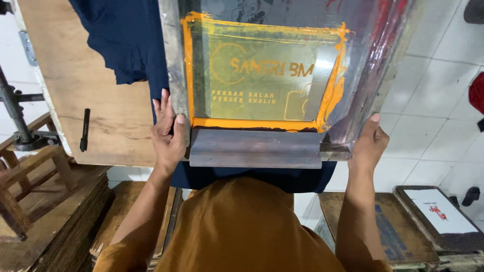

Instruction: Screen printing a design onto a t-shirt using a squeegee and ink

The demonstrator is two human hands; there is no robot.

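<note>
A metal-framed printing screen point(174, 60) with a green mesh and orange ink along its edges lies over a dark blue shirt point(126, 40) on a wooden board point(96, 100). A grey squeegee point(254, 147) rests at the screen's near edge, by a band of orange ink. My left hand point(168, 132) grips the frame's near left corner. My right hand point(369, 143) holds the frame's near right corner. The shirt's hem point(302, 180) hangs below the screen toward me.
A black marker point(84, 130) lies on the board at left. A metal stand point(17, 118) and wooden stool point(30, 176) are at far left. Stacked boards point(65, 226) sit below, more screens point(438, 216) on the tiled floor point(433, 100) at right.
</note>
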